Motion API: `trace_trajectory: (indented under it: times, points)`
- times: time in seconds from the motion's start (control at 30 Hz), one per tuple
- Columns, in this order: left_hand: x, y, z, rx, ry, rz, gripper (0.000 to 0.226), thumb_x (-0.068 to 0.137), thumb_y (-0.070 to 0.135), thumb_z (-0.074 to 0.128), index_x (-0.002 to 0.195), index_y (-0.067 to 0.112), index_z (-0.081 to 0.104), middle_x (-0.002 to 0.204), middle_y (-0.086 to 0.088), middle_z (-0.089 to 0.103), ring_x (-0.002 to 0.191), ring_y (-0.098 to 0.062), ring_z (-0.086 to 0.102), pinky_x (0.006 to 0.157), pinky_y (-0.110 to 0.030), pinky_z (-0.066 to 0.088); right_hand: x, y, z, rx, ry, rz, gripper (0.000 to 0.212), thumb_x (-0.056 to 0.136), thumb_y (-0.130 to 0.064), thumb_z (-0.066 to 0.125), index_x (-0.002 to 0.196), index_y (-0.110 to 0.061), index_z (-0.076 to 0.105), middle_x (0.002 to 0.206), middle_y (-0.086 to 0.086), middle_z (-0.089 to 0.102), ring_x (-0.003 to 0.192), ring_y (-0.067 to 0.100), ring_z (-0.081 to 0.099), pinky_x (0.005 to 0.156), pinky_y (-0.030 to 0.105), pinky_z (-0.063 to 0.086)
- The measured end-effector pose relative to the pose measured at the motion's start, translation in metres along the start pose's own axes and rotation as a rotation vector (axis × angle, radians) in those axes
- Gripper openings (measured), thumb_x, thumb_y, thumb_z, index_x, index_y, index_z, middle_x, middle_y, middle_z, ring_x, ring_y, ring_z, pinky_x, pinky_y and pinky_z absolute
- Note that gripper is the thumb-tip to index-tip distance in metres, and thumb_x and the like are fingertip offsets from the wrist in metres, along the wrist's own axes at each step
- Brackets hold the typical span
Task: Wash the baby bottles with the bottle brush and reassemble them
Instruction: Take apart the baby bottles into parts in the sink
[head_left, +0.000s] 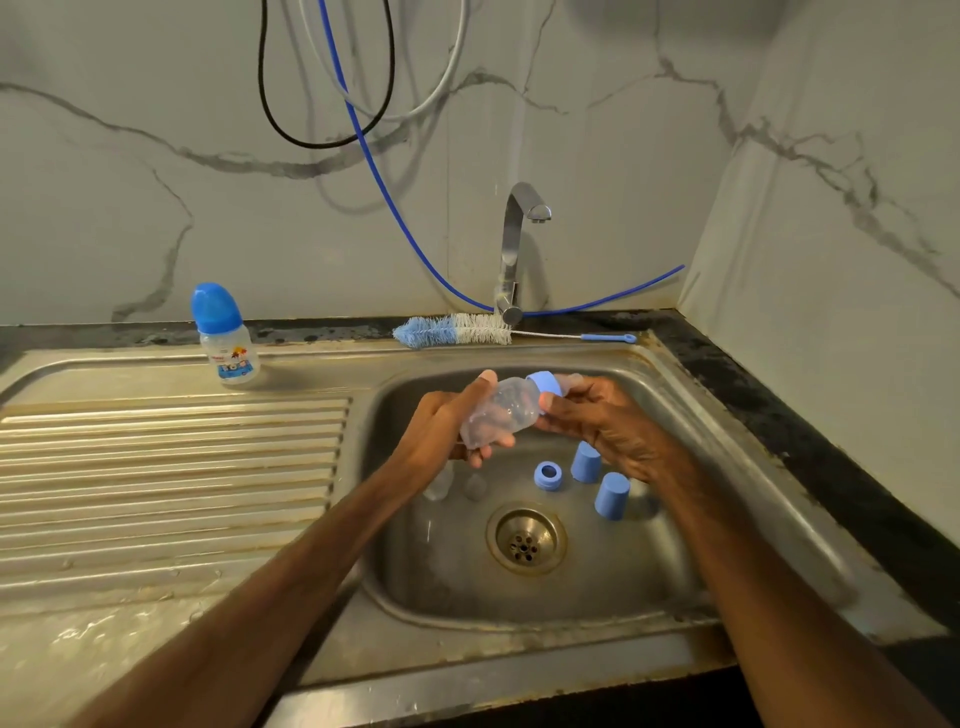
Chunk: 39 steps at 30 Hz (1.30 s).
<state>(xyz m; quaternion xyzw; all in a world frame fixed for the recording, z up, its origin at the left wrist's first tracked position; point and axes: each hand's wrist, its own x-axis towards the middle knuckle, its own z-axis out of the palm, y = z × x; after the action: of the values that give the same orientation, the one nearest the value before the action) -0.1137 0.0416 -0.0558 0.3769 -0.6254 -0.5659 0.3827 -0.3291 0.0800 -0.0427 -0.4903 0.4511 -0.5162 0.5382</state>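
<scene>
Head view shows the left hand (441, 431) gripping the clear bottle (498, 415) over the sink (467, 582) while the right hand (608, 421) clasps its blue collar (543, 383); judged risk: wet plastic slipping onto the loose caps (612, 496), or the collar cross-threading if turned askew.

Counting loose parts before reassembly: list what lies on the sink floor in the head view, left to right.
Clear teat → second clear teat → blue ring → blue cap → second blue cap. The drain is left out: it overlaps the blue ring.
</scene>
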Motion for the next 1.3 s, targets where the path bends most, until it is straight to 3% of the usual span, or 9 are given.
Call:
trace_trajectory:
  times: [0.13,0.3,0.5,0.63,0.7,0.83,1.0,1.23,1.3]
  points:
    - [-0.002,-0.005,0.002,-0.058,-0.062,-0.138,0.057,0.093,0.057,0.06,0.13,0.014,0.06,0.115,-0.014,0.072,0.087,-0.03,0.076,0.066,-0.04,0.063,0.0,0.002,-0.003,-0.027,0.026,0.036,0.03,0.091,-0.006,0.069,0.12,-0.001,0.067,0.12,0.019,0.072,0.111,0.029,0.071,0.09,0.03,0.059]
    - [0.003,-0.012,-0.007,-0.137,-0.013,-0.007,0.059,0.086,0.011,0.08,0.137,0.017,0.052,0.124,-0.015,0.066,0.094,-0.032,0.076,0.074,-0.041,0.064,0.002,-0.003,-0.006,0.015,0.073,0.085,0.032,0.089,0.001,0.07,0.12,-0.008,0.067,0.12,0.018,0.071,0.11,0.031,0.07,0.083,0.028,0.061]
    - [0.001,-0.01,-0.008,0.086,0.11,-0.056,0.063,0.085,0.063,0.066,0.122,0.013,0.065,0.101,-0.011,0.077,0.072,-0.029,0.075,0.069,-0.04,0.064,-0.001,-0.001,-0.008,-0.117,-0.039,0.046,0.045,0.089,0.003,0.071,0.131,-0.008,0.062,0.123,0.011,0.072,0.111,0.026,0.071,0.086,0.029,0.06]
    - [0.003,-0.013,-0.008,0.055,0.041,0.037,0.061,0.086,0.04,0.078,0.139,0.02,0.054,0.122,-0.006,0.066,0.088,-0.027,0.076,0.072,-0.041,0.064,-0.001,-0.002,-0.008,-0.142,-0.029,0.064,0.044,0.088,0.002,0.072,0.13,-0.008,0.063,0.123,0.01,0.072,0.108,0.025,0.072,0.082,0.027,0.06]
    - [0.005,-0.014,-0.01,0.074,0.049,0.102,0.054,0.087,0.032,0.08,0.134,0.016,0.059,0.111,-0.008,0.073,0.081,-0.028,0.075,0.069,-0.039,0.063,0.001,0.001,-0.01,-0.141,-0.021,0.054,0.045,0.087,0.003,0.073,0.129,-0.008,0.063,0.124,0.011,0.071,0.109,0.027,0.072,0.086,0.032,0.061]
    - [0.001,-0.009,-0.011,0.231,0.261,0.13,0.048,0.088,0.059,0.071,0.106,0.015,0.074,0.078,-0.002,0.077,0.056,-0.014,0.068,0.058,-0.031,0.057,0.002,0.006,-0.012,-0.192,-0.041,0.011,0.05,0.082,0.001,0.078,0.128,-0.013,0.065,0.122,0.008,0.073,0.111,0.027,0.071,0.093,0.038,0.059]
    - [-0.001,-0.015,-0.008,0.524,0.492,0.16,0.076,0.092,0.075,0.05,0.053,0.012,0.067,0.046,0.003,0.064,0.048,-0.006,0.063,0.067,-0.019,0.049,0.008,0.009,-0.005,-0.293,-0.031,-0.063,0.055,0.075,0.002,0.084,0.124,-0.015,0.068,0.121,-0.001,0.074,0.113,0.017,0.07,0.092,0.032,0.058]
    - [0.002,-0.011,-0.024,0.484,0.569,0.078,0.06,0.101,0.063,0.044,0.079,0.016,0.074,0.055,-0.001,0.065,0.055,-0.013,0.066,0.055,-0.019,0.045,0.006,0.005,-0.016,-0.375,-0.002,-0.157,0.054,0.073,0.007,0.083,0.123,-0.008,0.066,0.119,0.004,0.074,0.111,0.015,0.07,0.093,0.027,0.057]
    - [0.001,-0.011,-0.028,0.561,0.55,0.129,0.062,0.099,0.065,0.047,0.07,0.015,0.072,0.053,0.003,0.064,0.052,-0.01,0.063,0.053,-0.017,0.045,0.006,0.005,-0.02,-0.44,-0.016,-0.127,0.052,0.075,0.004,0.083,0.123,-0.011,0.068,0.118,0.002,0.074,0.11,0.015,0.071,0.091,0.026,0.058]
